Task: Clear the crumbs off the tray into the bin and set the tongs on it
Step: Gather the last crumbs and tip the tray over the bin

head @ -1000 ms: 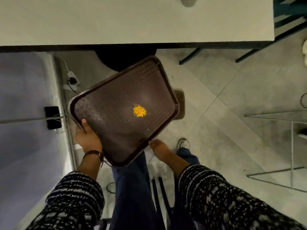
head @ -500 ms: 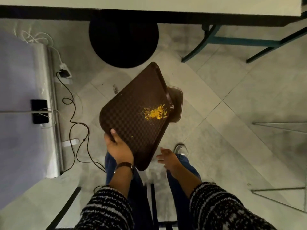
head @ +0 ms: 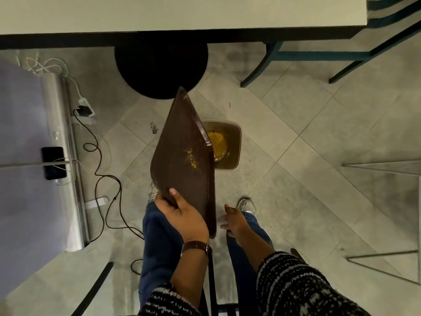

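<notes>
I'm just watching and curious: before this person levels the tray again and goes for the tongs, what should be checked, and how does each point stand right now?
1. Tray tipped steeply over the bin: ok, its lower edge overlaps the bin's opening.
2. Main heap of crumbs in the bin: ok, a yellow pile lies inside.
3. Tray free of crumbs: not ok, a scatter of yellow specks clings to its surface.
4. Firm hold: ok, the left hand grips the near corner.
5. Right hand free: ok, open and apart from the tray.
6. Tongs within reach: cannot tell, none in view.
</notes>
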### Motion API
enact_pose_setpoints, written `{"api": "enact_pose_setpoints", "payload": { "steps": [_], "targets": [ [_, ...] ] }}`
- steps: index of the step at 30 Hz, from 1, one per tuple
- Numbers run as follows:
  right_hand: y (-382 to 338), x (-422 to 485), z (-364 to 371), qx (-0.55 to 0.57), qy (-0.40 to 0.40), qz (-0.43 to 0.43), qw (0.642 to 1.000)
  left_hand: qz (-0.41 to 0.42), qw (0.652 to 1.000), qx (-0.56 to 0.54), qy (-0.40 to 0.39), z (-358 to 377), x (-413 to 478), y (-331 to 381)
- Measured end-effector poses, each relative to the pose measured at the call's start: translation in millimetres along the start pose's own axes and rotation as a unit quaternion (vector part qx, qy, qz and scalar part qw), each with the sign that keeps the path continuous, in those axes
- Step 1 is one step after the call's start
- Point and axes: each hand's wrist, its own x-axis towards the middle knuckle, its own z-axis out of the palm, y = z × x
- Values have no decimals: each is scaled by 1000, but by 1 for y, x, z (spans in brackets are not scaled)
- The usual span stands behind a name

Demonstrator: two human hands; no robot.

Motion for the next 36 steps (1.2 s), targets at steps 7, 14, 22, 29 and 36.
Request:
{"api": "enact_pose_setpoints", "payload": {
  "steps": [7,14,22,29,36],
  "targets": [
    [11,7,-6,72,-17,3,997,-58,998,-28,6,-12,-9,3],
    [-1,-5,-39,58,110,-100,987,-30,995,-10,-96,-37,3,33],
    [-6,-17,-93,-48,84,-137,986,37,964,95,-244,-45,12,93],
    [-12,12,-108,-12,62,-45,997,25,965,144,-218,-11,-5,60],
    [-23,30,-110,47,80,20,995,38,963,168,-209,16,14,39]
  ]
}}
